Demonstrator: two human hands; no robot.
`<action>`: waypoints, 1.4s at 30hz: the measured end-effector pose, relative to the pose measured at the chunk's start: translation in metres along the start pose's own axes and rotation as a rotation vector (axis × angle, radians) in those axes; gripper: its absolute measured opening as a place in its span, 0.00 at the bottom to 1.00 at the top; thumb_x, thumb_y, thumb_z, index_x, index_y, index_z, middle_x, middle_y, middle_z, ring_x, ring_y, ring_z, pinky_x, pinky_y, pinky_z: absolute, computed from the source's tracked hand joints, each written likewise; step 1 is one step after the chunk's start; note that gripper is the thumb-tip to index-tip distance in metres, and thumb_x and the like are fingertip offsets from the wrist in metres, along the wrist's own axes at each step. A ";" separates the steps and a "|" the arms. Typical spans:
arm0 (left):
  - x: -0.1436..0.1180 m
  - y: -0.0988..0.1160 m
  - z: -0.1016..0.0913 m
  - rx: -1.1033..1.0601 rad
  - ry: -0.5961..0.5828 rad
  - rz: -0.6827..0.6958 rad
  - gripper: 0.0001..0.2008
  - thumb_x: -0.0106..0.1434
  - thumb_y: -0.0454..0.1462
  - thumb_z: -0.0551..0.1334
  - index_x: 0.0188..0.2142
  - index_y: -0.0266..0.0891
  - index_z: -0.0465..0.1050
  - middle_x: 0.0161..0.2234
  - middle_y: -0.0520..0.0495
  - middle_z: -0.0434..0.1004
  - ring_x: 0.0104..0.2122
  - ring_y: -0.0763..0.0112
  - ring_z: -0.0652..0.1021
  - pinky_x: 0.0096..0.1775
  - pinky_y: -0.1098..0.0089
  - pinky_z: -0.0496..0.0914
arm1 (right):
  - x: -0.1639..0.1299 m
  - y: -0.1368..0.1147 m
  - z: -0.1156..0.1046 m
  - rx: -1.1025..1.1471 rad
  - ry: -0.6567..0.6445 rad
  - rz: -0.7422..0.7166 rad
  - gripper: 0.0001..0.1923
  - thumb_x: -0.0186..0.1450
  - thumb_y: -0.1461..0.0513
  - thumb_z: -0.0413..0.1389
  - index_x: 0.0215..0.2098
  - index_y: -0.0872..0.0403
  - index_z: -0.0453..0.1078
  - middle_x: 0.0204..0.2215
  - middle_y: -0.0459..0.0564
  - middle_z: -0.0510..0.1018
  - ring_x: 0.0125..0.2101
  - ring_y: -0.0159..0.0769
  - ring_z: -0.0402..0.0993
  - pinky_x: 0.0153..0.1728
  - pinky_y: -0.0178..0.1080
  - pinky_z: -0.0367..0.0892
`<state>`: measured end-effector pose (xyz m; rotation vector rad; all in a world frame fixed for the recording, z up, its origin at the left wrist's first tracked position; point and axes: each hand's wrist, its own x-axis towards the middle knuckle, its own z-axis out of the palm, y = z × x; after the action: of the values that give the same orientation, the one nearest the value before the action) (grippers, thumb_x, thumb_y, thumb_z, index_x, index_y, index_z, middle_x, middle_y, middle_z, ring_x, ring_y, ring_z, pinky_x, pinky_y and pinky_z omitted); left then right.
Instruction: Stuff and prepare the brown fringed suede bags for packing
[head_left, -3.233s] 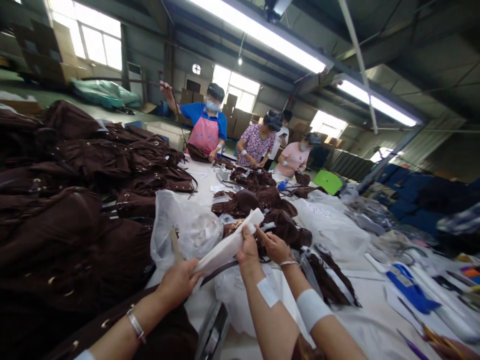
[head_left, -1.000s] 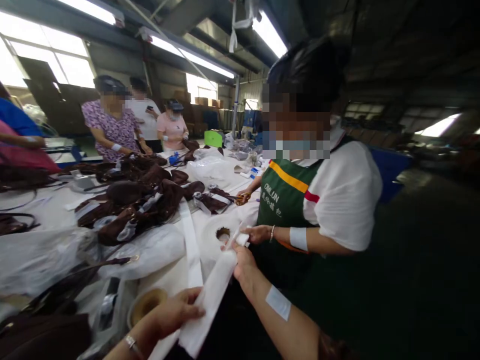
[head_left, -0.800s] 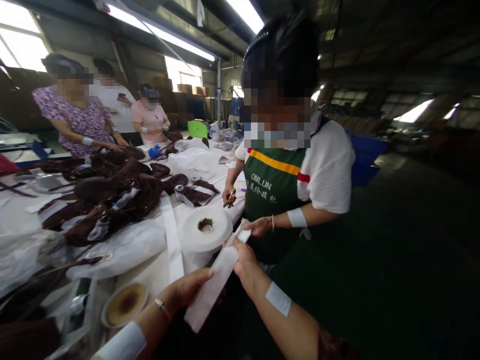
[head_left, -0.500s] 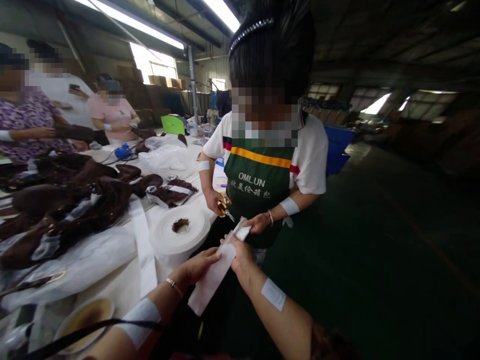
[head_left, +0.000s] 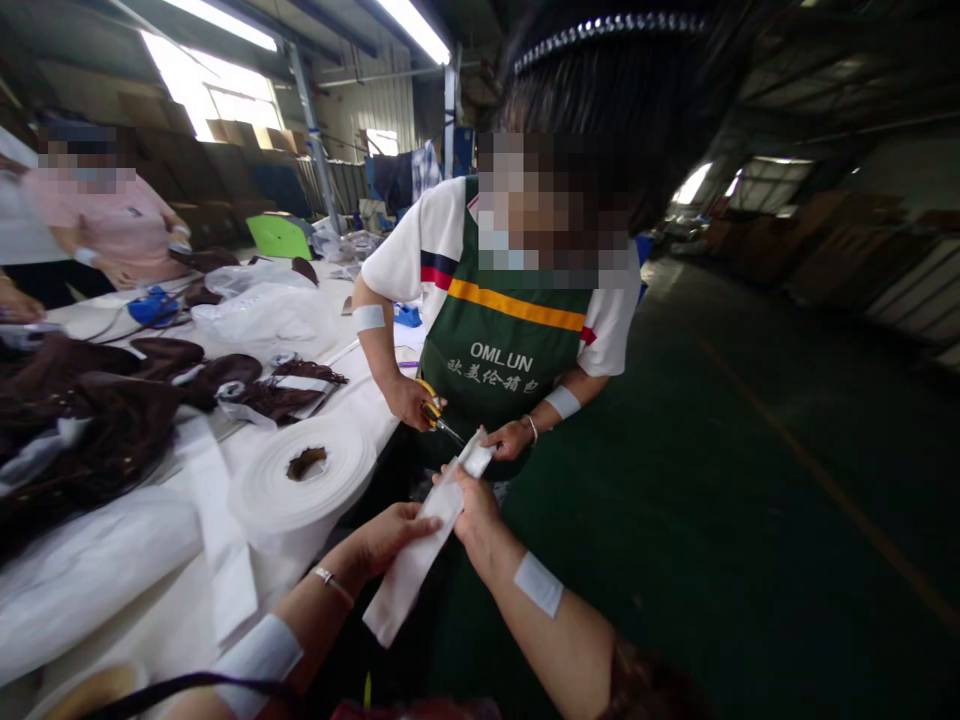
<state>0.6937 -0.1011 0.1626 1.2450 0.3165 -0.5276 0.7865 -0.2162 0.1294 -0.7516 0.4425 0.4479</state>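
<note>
Your right hand (head_left: pixel 471 505) pinches the upper part of a soft white fabric strip (head_left: pixel 420 555); your left hand (head_left: pixel 390 530) grips its middle (the limp lower end hangs free); a co-worker's hand (head_left: pixel 510 440) holds the strip's top, scissors (head_left: pixel 435 415) just beside it; left of the strip, a flat white roll (head_left: pixel 300 480) lies on the table (head_left: pixel 135 630).

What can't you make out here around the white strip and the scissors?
Head view only:
- The scissors: the co-worker's hand covers the handles, and the blades are too small to tell whether open.
- The white strip: its far end is hidden under the co-worker's other hand.
- Right hand: its fingertips are behind the strip.
</note>
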 end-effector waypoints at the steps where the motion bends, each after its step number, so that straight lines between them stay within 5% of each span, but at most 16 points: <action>1: 0.000 0.000 0.001 -0.001 0.009 -0.003 0.27 0.46 0.52 0.77 0.32 0.33 0.75 0.23 0.49 0.77 0.20 0.75 0.71 0.25 0.73 0.62 | 0.000 -0.001 -0.001 0.003 0.005 -0.001 0.06 0.61 0.64 0.62 0.36 0.58 0.74 0.30 0.52 0.83 0.29 0.39 0.81 0.35 0.43 0.76; 11: 0.001 -0.009 0.007 -0.011 0.001 0.001 0.28 0.49 0.54 0.75 0.37 0.35 0.72 0.31 0.46 0.81 0.27 0.68 0.78 0.32 0.70 0.69 | 0.000 -0.007 -0.003 0.007 0.047 0.031 0.04 0.65 0.66 0.56 0.36 0.56 0.73 0.30 0.50 0.83 0.29 0.38 0.81 0.38 0.43 0.76; 21: 0.004 -0.015 0.007 0.085 0.040 -0.029 0.29 0.48 0.57 0.74 0.31 0.33 0.75 0.26 0.43 0.80 0.22 0.70 0.74 0.27 0.72 0.64 | -0.003 -0.007 -0.006 0.001 0.079 0.056 0.05 0.66 0.66 0.55 0.34 0.53 0.73 0.26 0.47 0.81 0.27 0.38 0.80 0.34 0.41 0.75; 42: -0.017 -0.040 0.005 0.184 0.186 -0.001 0.36 0.45 0.65 0.70 0.31 0.33 0.74 0.25 0.43 0.80 0.22 0.71 0.72 0.26 0.71 0.62 | -0.006 0.028 -0.014 -0.027 0.026 0.054 0.04 0.63 0.67 0.56 0.33 0.52 0.73 0.27 0.48 0.81 0.27 0.39 0.80 0.35 0.44 0.76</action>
<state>0.6571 -0.1115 0.1400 1.4768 0.4328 -0.4496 0.7637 -0.2096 0.1081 -0.7739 0.4823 0.4962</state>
